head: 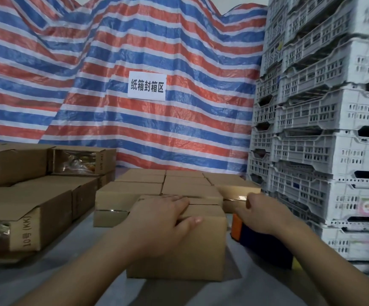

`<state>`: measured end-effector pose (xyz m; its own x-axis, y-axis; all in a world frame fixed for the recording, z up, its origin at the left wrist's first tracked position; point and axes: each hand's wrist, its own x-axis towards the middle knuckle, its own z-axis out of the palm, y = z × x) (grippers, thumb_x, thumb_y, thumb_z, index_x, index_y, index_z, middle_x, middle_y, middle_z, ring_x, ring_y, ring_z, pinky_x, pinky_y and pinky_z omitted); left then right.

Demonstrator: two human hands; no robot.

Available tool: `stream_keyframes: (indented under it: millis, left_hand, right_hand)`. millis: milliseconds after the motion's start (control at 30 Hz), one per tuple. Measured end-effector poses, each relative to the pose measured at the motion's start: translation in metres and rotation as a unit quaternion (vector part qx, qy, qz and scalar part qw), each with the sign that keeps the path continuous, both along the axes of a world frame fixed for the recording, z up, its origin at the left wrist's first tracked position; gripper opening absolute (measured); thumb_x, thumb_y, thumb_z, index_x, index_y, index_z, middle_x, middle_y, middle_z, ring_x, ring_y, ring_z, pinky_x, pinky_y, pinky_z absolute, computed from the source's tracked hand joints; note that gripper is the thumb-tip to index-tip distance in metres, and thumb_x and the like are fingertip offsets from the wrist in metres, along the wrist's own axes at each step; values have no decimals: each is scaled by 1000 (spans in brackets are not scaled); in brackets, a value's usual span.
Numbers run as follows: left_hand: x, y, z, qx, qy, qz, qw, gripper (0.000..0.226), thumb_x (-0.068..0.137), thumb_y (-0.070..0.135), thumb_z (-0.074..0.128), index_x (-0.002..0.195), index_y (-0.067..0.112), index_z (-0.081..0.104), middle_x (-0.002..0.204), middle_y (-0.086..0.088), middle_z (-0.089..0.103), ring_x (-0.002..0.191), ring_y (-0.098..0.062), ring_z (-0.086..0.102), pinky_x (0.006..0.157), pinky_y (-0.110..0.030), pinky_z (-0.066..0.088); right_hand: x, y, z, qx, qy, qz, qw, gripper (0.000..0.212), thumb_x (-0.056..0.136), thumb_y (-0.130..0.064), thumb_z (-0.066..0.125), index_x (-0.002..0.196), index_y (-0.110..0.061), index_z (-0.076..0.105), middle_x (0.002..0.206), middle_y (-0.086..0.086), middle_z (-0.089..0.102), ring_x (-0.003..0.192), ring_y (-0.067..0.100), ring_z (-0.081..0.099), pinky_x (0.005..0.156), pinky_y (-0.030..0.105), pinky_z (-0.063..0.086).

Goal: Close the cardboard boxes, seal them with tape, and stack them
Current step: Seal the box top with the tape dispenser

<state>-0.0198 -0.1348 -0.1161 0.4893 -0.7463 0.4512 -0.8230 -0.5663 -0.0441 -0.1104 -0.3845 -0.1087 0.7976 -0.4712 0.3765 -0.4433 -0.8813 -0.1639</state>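
A small cardboard box (201, 250) stands on the grey table right in front of me, its top flaps folded down. My left hand (161, 217) lies flat on those flaps, fingers straight and the thumb over the front edge. To the right of the box, my right hand (263, 215) curls round the top of an orange and dark blue tape dispenser (265, 248), which sits on the table beside the box. Most of the dispenser's upper part is hidden under the hand.
Behind the box stands a tight group of closed cardboard boxes (179, 184). At the left are stacked boxes (24, 217) with open ends showing plastic-wrapped goods. Grey plastic crates (322, 129) tower on the right. A striped tarp (135, 51) with a paper sign (146, 85) closes the back.
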Motion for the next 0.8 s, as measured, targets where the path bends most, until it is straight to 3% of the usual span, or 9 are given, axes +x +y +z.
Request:
stream_keyframes:
  millis: [67, 200, 267, 400, 533, 667, 733, 800]
  left_hand:
    - [0, 0, -2, -9, -6, -4, 1000, 76, 87, 78, 13, 147, 36, 34, 146, 12, 47, 124, -8, 49, 97, -32, 41]
    - [1, 0, -5, -23, -16, -8, 1000, 75, 87, 78, 12, 145, 37, 36, 141, 13, 51, 119, -6, 51, 93, -31, 41]
    - [0, 0, -4, -20, -15, -4, 1000, 75, 86, 79, 12, 144, 37, 37, 139, 12, 52, 118, -7, 52, 92, -31, 42]
    - [-3, 2, -2, -13, -13, 1, 1000, 76, 87, 78, 12, 145, 36, 37, 144, 11, 48, 122, -9, 50, 97, -34, 43]
    - [-6, 2, -1, -11, -2, 5, 1000, 74, 87, 78, 13, 137, 34, 45, 132, 10, 56, 110, -8, 55, 94, -36, 48]
    - [-5, 1, 0, -17, 22, -4, 1000, 72, 88, 76, 13, 133, 32, 48, 131, 9, 56, 111, -9, 54, 93, -35, 46]
    - [-3, 1, -1, -41, 38, -24, 998, 69, 91, 72, 11, 131, 32, 51, 129, 10, 58, 112, -8, 54, 95, -35, 46]
    - [-3, 3, 1, -67, 71, -44, 994, 61, 93, 65, 13, 121, 32, 57, 117, 12, 63, 103, -3, 56, 92, -32, 47]
  right_hand:
    - [-9, -11, -10, -38, 66, -79, 994, 46, 95, -58, 41, 112, -22, 63, 115, 2, 67, 101, 22, 64, 78, 34, 49]
    - [-17, -14, -33, -58, 97, -114, 987, 57, 91, -73, 38, 99, -22, 61, 88, -5, 60, 82, 17, 61, 69, 32, 49]
    - [-15, -11, -40, -57, 98, -129, 985, 59, 90, -74, 39, 103, -21, 62, 94, -3, 63, 85, 17, 62, 69, 31, 47]
    - [-11, -11, -54, -59, 65, -137, 987, 54, 93, -68, 43, 113, -21, 61, 106, -2, 68, 91, 17, 65, 66, 30, 43]
    - [-11, -17, -55, -46, -4, -128, 991, 48, 91, -64, 45, 105, -22, 62, 93, -2, 67, 78, 18, 62, 64, 30, 46]
    - [-17, -20, -10, 97, -164, -81, 978, 60, 91, -63, 51, 69, -8, 65, 54, 2, 64, 54, 20, 65, 49, 27, 42]
    - [-17, -9, 22, 191, -255, -34, 947, 61, 90, -61, 55, 68, -5, 68, 45, 2, 63, 46, 18, 64, 47, 26, 42]
    - [-12, 6, 49, 284, -294, 30, 912, 64, 84, -68, 55, 73, -8, 72, 50, 2, 68, 44, 14, 64, 47, 23, 46]
